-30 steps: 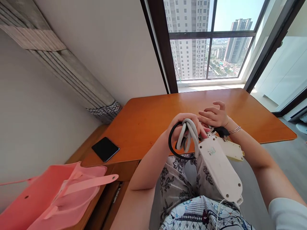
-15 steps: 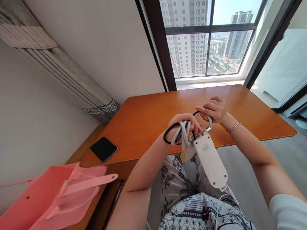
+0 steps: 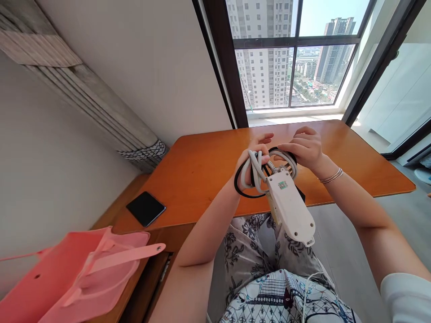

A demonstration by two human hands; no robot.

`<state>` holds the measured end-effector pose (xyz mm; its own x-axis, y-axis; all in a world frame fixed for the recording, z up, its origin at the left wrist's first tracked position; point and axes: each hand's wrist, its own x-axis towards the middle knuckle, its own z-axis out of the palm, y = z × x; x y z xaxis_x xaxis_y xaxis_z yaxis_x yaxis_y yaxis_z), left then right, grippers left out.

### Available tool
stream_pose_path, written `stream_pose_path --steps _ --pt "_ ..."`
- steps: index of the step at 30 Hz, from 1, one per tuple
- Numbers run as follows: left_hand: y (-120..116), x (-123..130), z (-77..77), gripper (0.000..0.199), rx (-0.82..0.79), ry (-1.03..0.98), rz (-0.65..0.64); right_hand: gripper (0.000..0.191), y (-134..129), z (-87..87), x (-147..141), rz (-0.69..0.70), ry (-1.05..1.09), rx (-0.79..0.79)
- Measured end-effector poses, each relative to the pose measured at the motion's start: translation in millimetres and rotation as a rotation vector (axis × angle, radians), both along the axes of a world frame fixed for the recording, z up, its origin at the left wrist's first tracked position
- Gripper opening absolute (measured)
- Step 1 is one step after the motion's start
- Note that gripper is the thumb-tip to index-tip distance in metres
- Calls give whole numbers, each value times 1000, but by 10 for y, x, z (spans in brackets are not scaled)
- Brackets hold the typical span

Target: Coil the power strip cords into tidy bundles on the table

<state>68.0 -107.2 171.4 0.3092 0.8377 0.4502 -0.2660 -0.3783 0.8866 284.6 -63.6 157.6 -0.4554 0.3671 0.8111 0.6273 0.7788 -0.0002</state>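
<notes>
A white power strip [image 3: 292,207] hangs tilted over my lap, its screwed underside with a small green label facing me. Its grey-white cord [image 3: 256,168] is bundled in loops together with a black cable [image 3: 248,195]. My left hand [image 3: 253,158] has the loops around it, with the thumb and some fingers closed on the cords and other fingers stretched out. At the bundle's right side, my right hand [image 3: 302,147] pinches the cord loops between thumb and fingers. Part of the bundle is hidden behind the strip and my fingers.
The brown wooden table [image 3: 202,166] spreads out before me. A black phone or tablet [image 3: 146,209] lies at its left edge. A pink bag [image 3: 97,273] stands open at the lower left. Behind the table is a window [image 3: 292,76]; a grey curtain [image 3: 101,107] hangs at left.
The power strip and cord bundle have risen slightly toward the table. My left hand has turned, its fingers now pointing up and away. My right hand stays near the loops.
</notes>
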Motion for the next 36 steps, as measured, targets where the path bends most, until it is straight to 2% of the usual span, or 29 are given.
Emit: stream_pose_path --steps 3,5,8,10,12,14,17,19,20,21,24,29,31,34,36 --pt "-32 9 -53 32 -152 41 -128 36 -62 -27 -63 -15 28 -10" --pt "-18 9 -110 30 -238 51 -126 30 -130 -19 -118 -62 60 -80" --pt "48 24 -175 25 -278 75 -6 20 -212 27 -184 -102 137 -364" --pt "95 46 -194 22 -256 113 68 22 -230 56 -192 -41 192 -616" --pt "131 70 -194 21 -170 179 159 34 -234 62 -171 47 297 -796" --pt "155 92 -177 20 -31 289 299 50 -254 36 -142 127 416 -887" --pt "184 126 -123 17 108 539 494 73 -340 -57 -160 205 408 -895" --pt "204 156 -77 10 116 708 576 94 -407 -137 -234 178 318 -852" --pt "214 173 -56 5 108 783 607 101 -432 -174 -282 145 297 -836" --pt "223 190 -37 9 99 851 634 102 -448 -209 -331 113 299 -829" --pt "240 224 3 31 103 1032 660 86 -438 -284 -440 93 389 -817" --pt "261 178 12 14 158 1224 595 61 -309 -365 -426 184 497 -795" --pt "283 135 -19 9 152 1202 570 54 -246 -402 -397 195 548 -820" --pt "325 78 -114 9 98 1064 483 46 -177 -451 -371 243 564 -880" --pt "351 59 -198 9 52 936 431 41 -159 -467 -364 248 512 -816"
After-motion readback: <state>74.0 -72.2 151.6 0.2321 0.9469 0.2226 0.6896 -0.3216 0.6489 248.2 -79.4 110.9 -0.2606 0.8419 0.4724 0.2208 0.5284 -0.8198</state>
